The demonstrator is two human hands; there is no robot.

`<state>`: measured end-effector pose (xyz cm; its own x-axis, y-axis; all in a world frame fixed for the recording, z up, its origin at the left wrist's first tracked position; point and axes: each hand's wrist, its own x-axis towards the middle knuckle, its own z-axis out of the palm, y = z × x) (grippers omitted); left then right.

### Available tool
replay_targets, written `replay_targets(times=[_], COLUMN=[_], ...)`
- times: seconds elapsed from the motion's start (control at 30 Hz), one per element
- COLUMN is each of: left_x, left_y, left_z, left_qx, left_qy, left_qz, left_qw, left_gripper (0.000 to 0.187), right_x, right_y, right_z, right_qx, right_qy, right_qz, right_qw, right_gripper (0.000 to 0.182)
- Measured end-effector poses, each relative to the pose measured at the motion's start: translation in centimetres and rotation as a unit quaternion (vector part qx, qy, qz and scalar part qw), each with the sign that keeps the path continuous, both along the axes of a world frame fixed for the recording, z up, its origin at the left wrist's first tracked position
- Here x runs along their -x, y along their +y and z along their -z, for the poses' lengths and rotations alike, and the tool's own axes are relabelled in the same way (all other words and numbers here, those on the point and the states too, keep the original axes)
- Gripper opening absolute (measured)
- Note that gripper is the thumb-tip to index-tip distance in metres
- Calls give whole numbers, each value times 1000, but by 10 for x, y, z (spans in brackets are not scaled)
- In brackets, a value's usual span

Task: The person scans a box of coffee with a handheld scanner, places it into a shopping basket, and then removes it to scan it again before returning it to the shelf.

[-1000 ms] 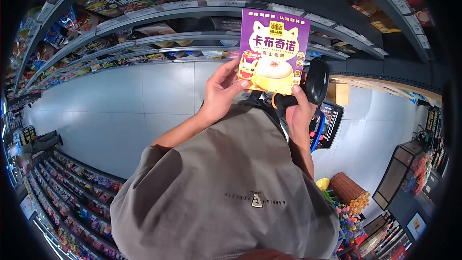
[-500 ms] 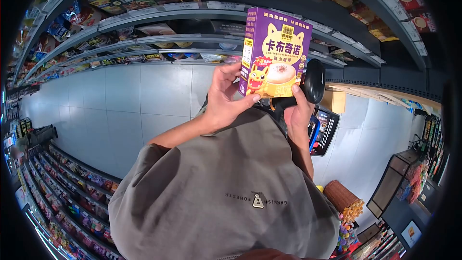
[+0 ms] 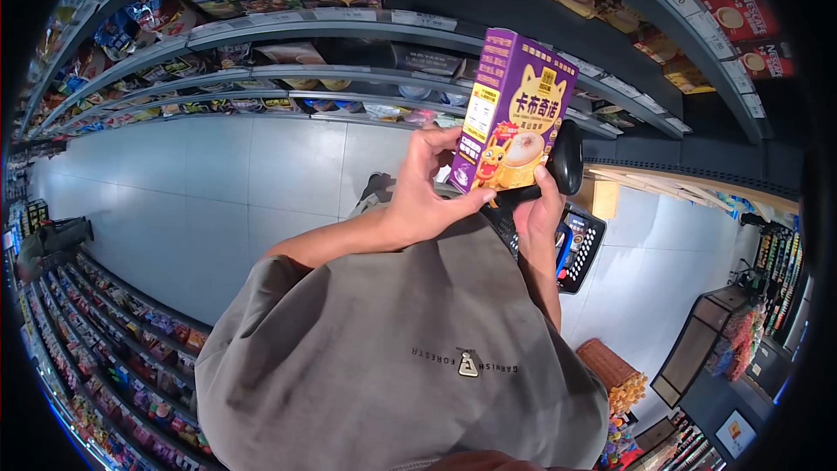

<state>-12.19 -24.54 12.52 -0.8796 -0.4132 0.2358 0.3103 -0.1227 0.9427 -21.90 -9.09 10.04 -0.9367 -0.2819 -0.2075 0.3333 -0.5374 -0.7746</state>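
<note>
Between my two hands is a purple and yellow box of cappuccino coffee (image 3: 523, 109), held upright and a little tilted. Its front and narrow left side both face me. My left hand (image 3: 427, 187) grips the lower left edge, its thumb along the bottom and its fingers partly behind the box. At the lower right corner, the thumb of my right hand (image 3: 542, 205) presses on the front, while its other fingers are mostly hidden. A black rounded object (image 3: 568, 157) shows just behind the box on the right.
Store shelves (image 3: 349, 92) with packaged goods curve ahead. A black basket-like container (image 3: 582, 249) with a blue handle sits below my right hand. A wicker basket (image 3: 606, 365) stands at the lower right. More stocked racks (image 3: 113, 358) line the lower left, where a person (image 3: 52, 244) is visible.
The box has shifted slightly right and down and turned, so more of its left side shows. My hands have moved along with it, still holding it.
</note>
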Motion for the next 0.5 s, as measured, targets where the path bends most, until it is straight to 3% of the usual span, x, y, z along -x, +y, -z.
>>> replay_targets(times=[0.2, 0.5], left_x=[-7, -33], left_y=[-10, -36], left_z=[-7, -17], left_qx=[53, 63], left_qy=[16, 37], left_qz=[-19, 35], left_qw=[998, 997], left_gripper=[72, 73], right_x=[-10, -36], right_y=[-6, -21], right_z=[5, 12], right_qx=[14, 39], right_qy=[-56, -65], right_qz=[-40, -77], right_qw=[998, 994], right_gripper=[58, 61])
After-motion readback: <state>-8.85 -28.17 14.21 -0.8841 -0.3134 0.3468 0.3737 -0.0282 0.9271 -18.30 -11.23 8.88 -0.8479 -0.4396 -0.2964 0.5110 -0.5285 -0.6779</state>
